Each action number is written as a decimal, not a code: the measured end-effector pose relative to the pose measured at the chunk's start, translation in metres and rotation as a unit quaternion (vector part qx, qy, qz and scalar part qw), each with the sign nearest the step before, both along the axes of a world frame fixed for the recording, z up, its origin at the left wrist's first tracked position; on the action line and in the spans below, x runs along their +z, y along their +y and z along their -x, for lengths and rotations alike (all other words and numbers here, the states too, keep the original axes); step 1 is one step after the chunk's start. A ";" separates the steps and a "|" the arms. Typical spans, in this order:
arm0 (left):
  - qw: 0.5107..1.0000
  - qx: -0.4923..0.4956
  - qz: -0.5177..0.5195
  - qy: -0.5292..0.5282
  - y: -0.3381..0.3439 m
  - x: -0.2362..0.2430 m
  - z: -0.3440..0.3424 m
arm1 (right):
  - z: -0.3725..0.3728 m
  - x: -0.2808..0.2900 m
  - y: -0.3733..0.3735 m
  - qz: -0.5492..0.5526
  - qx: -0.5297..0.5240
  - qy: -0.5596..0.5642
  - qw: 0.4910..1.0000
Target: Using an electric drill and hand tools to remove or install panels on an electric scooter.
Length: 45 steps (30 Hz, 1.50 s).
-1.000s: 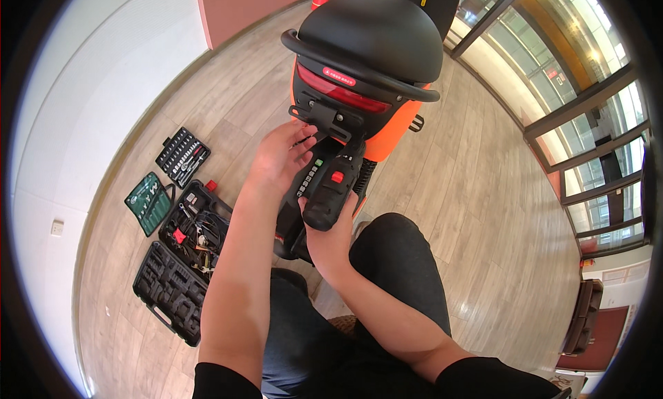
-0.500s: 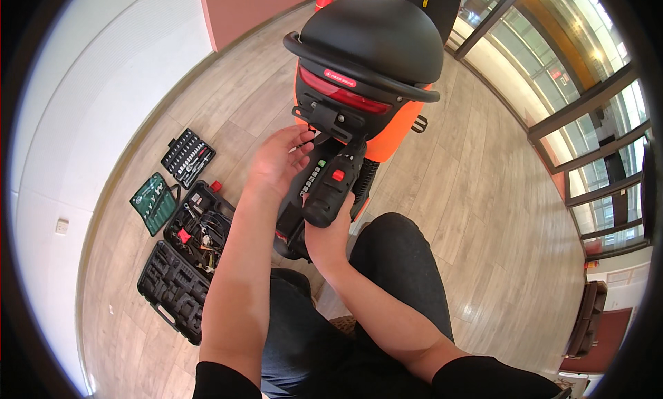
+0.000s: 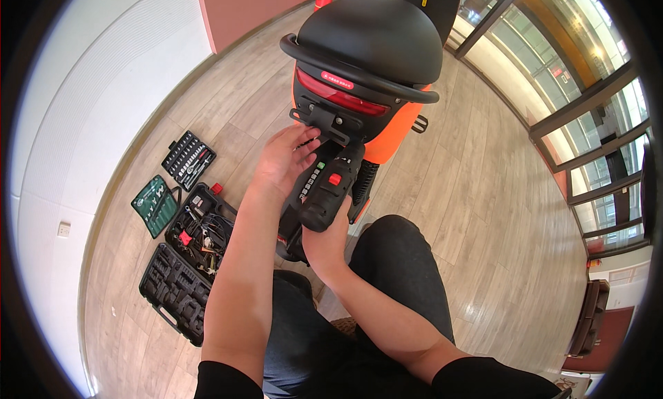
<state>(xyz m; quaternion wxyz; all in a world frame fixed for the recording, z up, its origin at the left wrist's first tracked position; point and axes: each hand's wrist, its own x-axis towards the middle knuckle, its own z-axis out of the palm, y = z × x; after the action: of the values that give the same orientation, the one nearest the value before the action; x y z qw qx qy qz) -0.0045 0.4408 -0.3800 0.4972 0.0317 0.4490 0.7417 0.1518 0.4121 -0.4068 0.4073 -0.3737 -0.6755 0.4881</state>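
Note:
A cordless drill (image 3: 324,197), black with a red switch, is gripped by my right hand (image 3: 327,241), fingers wrapped round its handle. Its nose points up at the right end of a black metal bracket (image 3: 323,121) under the red tail light (image 3: 342,96) of an orange and black scooter (image 3: 369,43). Whether its tip touches a fastener is hidden. My left hand (image 3: 284,158) is at the bracket's lower left edge with curled fingers. The thumb and whatever lies between the fingertips are hidden. Two bolt heads show on the bracket.
On the floor at left lie an open socket set (image 3: 188,160), a green tool pouch (image 3: 155,204) and an open black tool case (image 3: 176,295) with loose tools. The scooter's rear shock spring (image 3: 364,181) is right of the drill. My knee (image 3: 394,243) is close below.
The drill's rear end has dipped slightly down and left with my right hand. My left hand has shifted slightly right, its fingertips closer over the bracket's lower edge.

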 end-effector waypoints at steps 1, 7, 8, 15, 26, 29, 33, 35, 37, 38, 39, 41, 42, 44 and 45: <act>1.000 0.001 -0.003 -0.001 0.001 0.001 0.000 | 0.000 0.001 0.000 0.003 -0.001 -0.007 1.000; 0.999 0.032 -0.027 -0.016 0.005 0.007 -0.008 | -0.002 0.001 0.000 0.026 0.007 -0.034 0.999; 0.999 0.033 -0.038 -0.021 0.007 0.008 -0.009 | -0.003 0.000 0.002 0.025 0.006 -0.034 0.999; 0.996 0.062 -0.066 0.008 0.019 -0.006 -0.007 | -0.009 -0.009 0.004 0.021 0.005 -0.044 0.999; 0.996 0.062 -0.050 0.035 0.021 -0.006 -0.004 | -0.009 -0.005 0.005 0.018 0.001 -0.081 0.997; 0.996 0.062 -0.048 0.037 0.021 -0.005 -0.004 | -0.009 -0.007 0.006 0.025 0.003 -0.082 0.996; 0.996 0.061 -0.051 0.036 0.020 -0.004 -0.004 | -0.009 -0.007 0.006 0.025 0.004 -0.086 0.996; 0.996 0.064 -0.044 0.038 0.019 -0.003 -0.005 | -0.009 -0.006 0.006 0.023 0.004 -0.087 0.996; 0.996 0.064 -0.047 0.036 0.019 -0.004 -0.004 | -0.009 -0.006 0.005 0.022 0.006 -0.082 0.996; 0.996 0.063 -0.051 0.034 0.019 -0.004 -0.004 | -0.009 -0.006 0.006 0.022 0.006 -0.082 0.996; 0.996 0.063 -0.051 0.034 0.019 -0.004 -0.004 | -0.010 -0.006 0.006 0.024 0.008 -0.082 0.996; 0.996 0.061 -0.057 0.032 0.019 -0.004 -0.004 | -0.010 -0.005 0.006 0.025 0.010 -0.082 0.996; 0.996 0.062 -0.057 0.031 0.019 -0.004 -0.004 | -0.009 -0.005 0.006 0.028 0.008 -0.085 0.996; 0.996 0.059 -0.057 0.031 0.019 -0.005 -0.004 | -0.009 -0.004 0.006 0.032 0.006 -0.088 0.996; 0.996 0.060 -0.057 0.031 0.019 -0.005 -0.004 | -0.009 -0.005 0.005 0.027 0.007 -0.089 0.996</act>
<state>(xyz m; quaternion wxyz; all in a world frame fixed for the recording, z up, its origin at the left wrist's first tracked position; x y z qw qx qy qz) -0.0010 0.4601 -0.3847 0.4355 0.0558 0.4225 0.7930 0.1609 0.4175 -0.4114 0.3318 -0.4215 -0.6985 0.4737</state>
